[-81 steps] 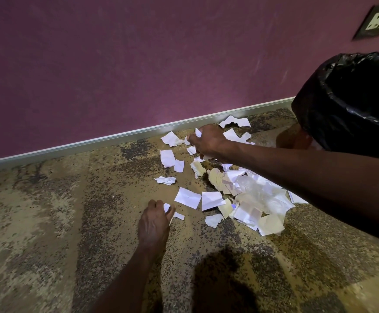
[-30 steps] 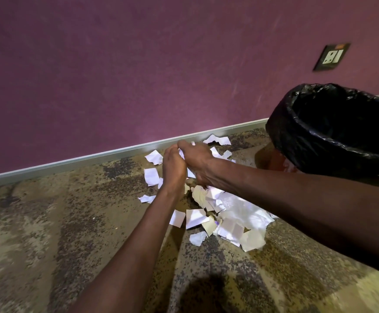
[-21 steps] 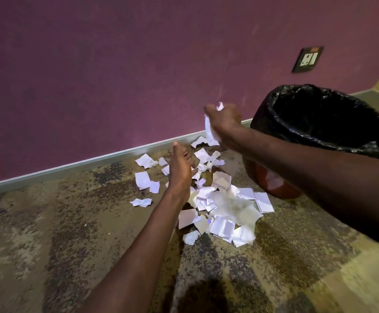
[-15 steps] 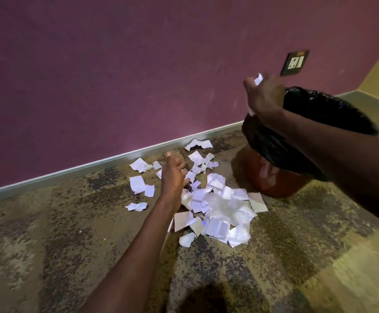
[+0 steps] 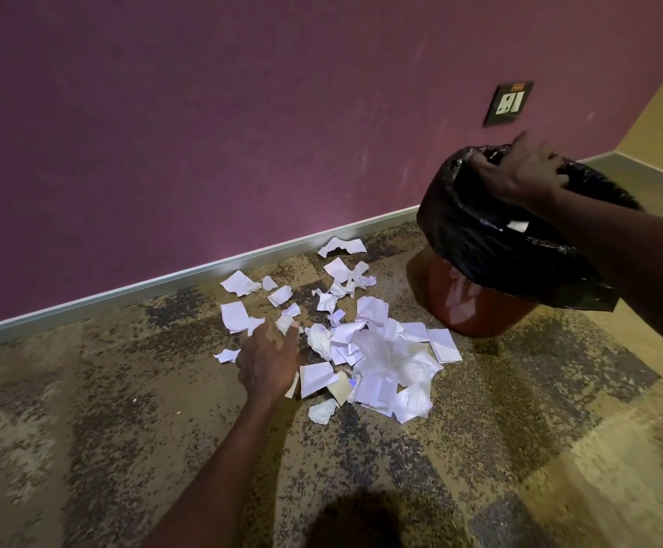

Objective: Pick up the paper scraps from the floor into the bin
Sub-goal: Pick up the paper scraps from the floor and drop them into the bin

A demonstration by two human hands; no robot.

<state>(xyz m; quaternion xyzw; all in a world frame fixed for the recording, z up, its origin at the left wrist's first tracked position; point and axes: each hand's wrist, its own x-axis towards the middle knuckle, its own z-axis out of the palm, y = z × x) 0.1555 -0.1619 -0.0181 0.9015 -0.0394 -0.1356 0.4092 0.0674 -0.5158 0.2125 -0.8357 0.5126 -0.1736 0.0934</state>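
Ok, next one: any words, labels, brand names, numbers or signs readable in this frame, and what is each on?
None can be read.
Wall socket: a small orange strip at its top edge, too blurred to read.
Paper scraps: faint marks on a few pieces, too small to make out.
Bin and its black liner: no label visible.
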